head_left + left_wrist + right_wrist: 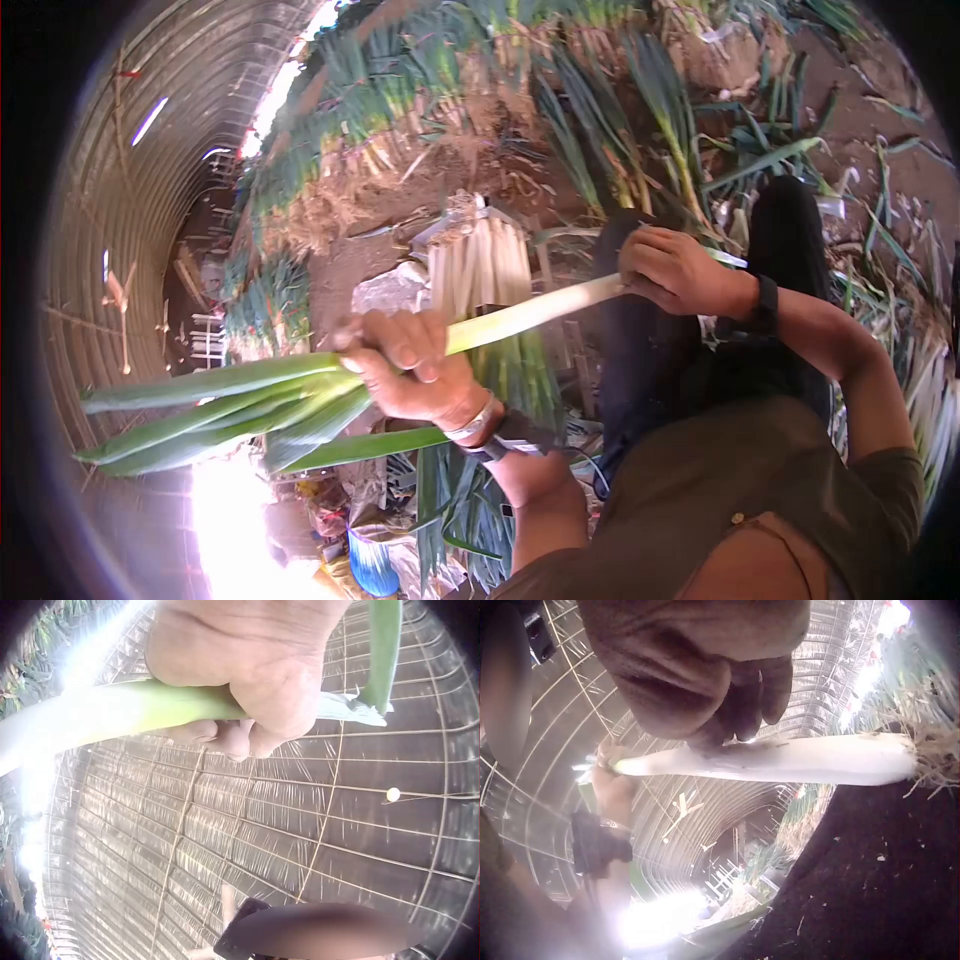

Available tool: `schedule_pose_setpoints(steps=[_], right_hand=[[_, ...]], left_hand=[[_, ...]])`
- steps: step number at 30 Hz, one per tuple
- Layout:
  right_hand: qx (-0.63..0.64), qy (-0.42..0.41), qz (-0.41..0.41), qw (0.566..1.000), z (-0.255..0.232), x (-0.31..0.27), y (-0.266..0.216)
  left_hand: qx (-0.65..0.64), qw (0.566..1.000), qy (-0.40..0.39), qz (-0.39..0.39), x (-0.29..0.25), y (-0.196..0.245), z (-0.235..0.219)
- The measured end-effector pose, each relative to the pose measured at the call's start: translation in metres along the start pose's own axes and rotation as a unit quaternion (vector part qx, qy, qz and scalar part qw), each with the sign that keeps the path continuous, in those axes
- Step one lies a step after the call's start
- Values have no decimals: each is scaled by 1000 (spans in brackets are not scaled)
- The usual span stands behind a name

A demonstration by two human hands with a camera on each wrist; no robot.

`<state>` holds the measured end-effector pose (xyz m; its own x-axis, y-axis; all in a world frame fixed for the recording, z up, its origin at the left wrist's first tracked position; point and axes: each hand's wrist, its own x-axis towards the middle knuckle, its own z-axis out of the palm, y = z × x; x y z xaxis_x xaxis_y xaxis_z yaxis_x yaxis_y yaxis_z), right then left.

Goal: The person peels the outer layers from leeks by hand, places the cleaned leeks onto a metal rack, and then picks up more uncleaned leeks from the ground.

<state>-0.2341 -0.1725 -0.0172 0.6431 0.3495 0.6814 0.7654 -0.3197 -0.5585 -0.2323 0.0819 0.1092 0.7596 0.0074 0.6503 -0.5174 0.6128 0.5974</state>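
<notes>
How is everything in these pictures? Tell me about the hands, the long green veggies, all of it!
Held stalk: off the ground, roots attached, leaves spread
Left hand: curled round the stalk
Right hand: gripping the white part
Stalk pile: side by side, pale ends together
Bunches behind: in a row, roots on
Right wristband: strapped on

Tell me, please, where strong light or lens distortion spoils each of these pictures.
Head view: fisheye bending, black corners, and white glare at lower left, below the leaves of the held green onion; left wrist view: glare along the left side, bleaching its pale stalk; right wrist view: the right hand looks dark against the brighter arched roof, with glare near the bottom.
</notes>
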Motion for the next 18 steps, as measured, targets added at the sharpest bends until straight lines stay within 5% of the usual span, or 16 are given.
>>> schedule_pose_setpoints(steps=[7, 11, 13, 14, 18], right_hand=[[60, 8, 80, 995, -17, -16, 11], [137, 86, 179, 970, -32, -18, 10], [111, 61, 166, 978, -38, -15, 9], [39, 32, 70, 996, -29, -16, 19], [34, -22, 41, 998, -8, -6, -6]], left_hand=[[-1, 999, -51, 4, 5, 3, -1], [2, 999, -39, 4, 4, 5, -6], [-6, 999, -34, -5, 5, 6, -10], [-7, 999, -34, -6, 5, 6, -10], [-2, 999, -45, -11, 7, 5, -8]])
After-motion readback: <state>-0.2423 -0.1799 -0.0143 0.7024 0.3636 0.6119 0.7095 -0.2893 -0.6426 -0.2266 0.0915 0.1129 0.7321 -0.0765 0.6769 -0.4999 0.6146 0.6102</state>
